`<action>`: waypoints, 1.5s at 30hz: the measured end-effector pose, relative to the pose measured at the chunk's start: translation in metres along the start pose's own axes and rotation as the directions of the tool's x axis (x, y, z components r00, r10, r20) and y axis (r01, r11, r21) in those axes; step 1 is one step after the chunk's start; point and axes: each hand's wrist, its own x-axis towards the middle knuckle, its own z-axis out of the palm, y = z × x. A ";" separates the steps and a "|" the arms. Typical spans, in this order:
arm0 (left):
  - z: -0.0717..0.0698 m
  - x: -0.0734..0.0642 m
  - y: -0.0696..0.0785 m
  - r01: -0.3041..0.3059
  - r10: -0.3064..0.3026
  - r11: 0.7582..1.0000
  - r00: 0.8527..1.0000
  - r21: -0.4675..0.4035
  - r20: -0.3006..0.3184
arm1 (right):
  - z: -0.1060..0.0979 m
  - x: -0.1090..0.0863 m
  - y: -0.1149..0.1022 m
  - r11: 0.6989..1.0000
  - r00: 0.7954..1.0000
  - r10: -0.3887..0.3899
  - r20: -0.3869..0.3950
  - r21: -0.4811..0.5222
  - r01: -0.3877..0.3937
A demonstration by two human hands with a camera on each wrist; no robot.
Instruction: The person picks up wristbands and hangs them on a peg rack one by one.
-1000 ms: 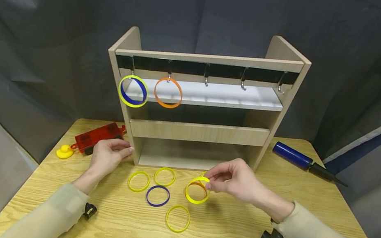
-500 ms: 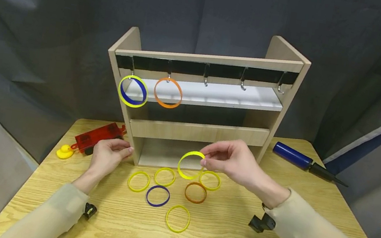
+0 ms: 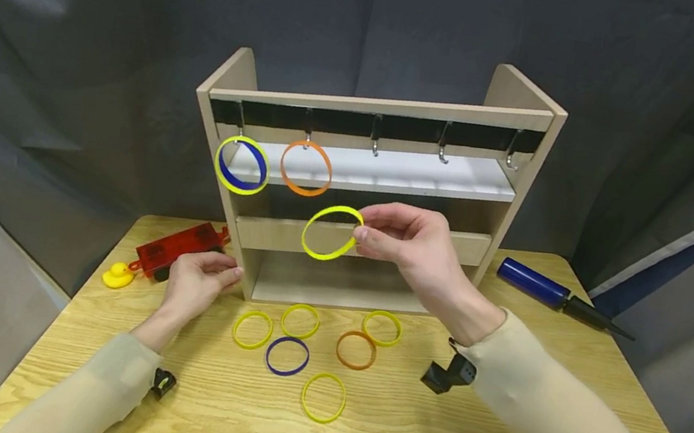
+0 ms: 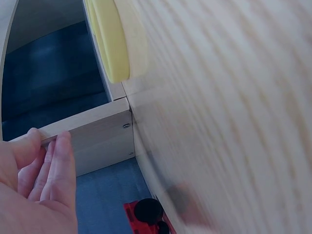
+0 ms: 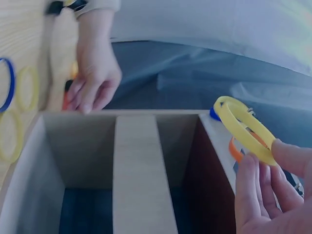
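Observation:
My right hand (image 3: 407,245) pinches a yellow wristband (image 3: 322,256) between thumb and fingertips, in front of the middle board of a wooden hook rack (image 3: 383,243). In the right wrist view the same band (image 5: 248,140) stands tilted at the fingertips. My left hand (image 3: 200,284) grips the lower left side of the rack; the left wrist view has thumb and fingers on either side of the panel edge (image 4: 87,119). From the leftmost hook hang a yellow band (image 3: 240,191) and a blue one (image 3: 230,177). An orange band (image 3: 304,192) hangs on the second hook.
Several yellow bands, one blue band (image 3: 285,374) and one orange band (image 3: 353,367) lie on the table before the rack. A red toy wagon (image 3: 181,249) and a yellow rubber duck (image 3: 118,276) are at the left. A blue hand pump (image 3: 534,284) lies at the right.
My right hand has lifted the yellow band from over the table, up and to the left, to the rack's middle board. The left hand stays in place.

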 end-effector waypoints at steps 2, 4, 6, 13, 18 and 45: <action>0.000 0.000 0.000 0.004 -0.004 1.000 1.000 -0.008 0.004 | 0.006 0.005 -0.003 0.998 1.000 -0.012 -0.029 0.059 0.013; -0.001 0.000 0.000 0.009 -0.009 1.000 1.000 -0.016 0.007 | 0.013 0.010 -0.006 0.991 0.998 -0.024 -0.062 0.130 0.032; -0.001 0.000 0.001 0.013 -0.013 1.000 1.000 -0.020 0.008 | 0.020 0.016 -0.008 0.980 0.994 -0.037 -0.101 0.190 0.056; -0.002 0.001 0.002 0.007 -0.007 1.000 1.000 -0.018 0.014 | 0.040 0.033 -0.015 0.940 0.979 -0.074 -0.190 0.313 0.132; -0.002 0.000 0.003 0.008 -0.008 1.000 1.000 -0.022 0.022 | 0.050 0.042 -0.015 0.916 0.964 -0.098 -0.247 0.356 0.184; -0.001 0.001 0.000 -0.016 0.016 1.000 1.000 -0.010 0.011 | 0.053 0.045 -0.001 0.984 0.970 -0.056 -0.237 0.151 0.094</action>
